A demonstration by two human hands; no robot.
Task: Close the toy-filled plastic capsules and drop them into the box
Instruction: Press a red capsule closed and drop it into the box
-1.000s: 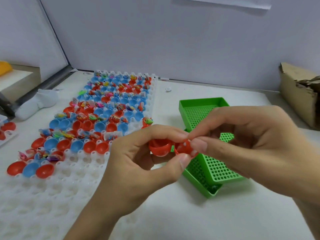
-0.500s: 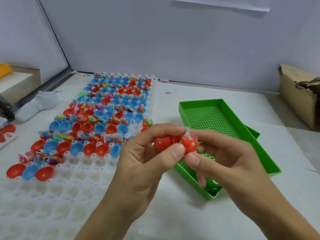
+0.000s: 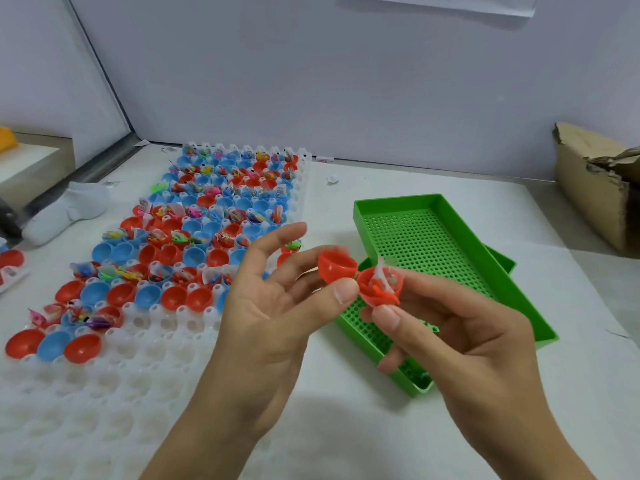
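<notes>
An open red capsule [image 3: 360,280] is held in front of me, its two halves hinged side by side. The empty left half sits pinched between the thumb and a finger of my left hand [image 3: 277,306], whose other fingers are spread. My right hand [image 3: 450,327] grips the right half, which holds an orange toy and a slip of white paper. Behind the capsule lies the green perforated box [image 3: 519,306], stacked askew on a second green tray. To the left, a white holder tray [image 3: 104,375] carries several open red and blue capsules [image 3: 194,258], many with toys in them.
A torn cardboard box [image 3: 595,188] stands at the far right edge of the white table. A white sock-like cloth [image 3: 69,209] lies at the far left beside a metal rail. More red capsule halves [image 3: 10,259] sit at the left edge. A grey wall backs the table.
The capsule has been opened wider, with the empty half tipped up to the left. My left hand's fingers have spread out. My right hand has shifted lower and uncovered the green box.
</notes>
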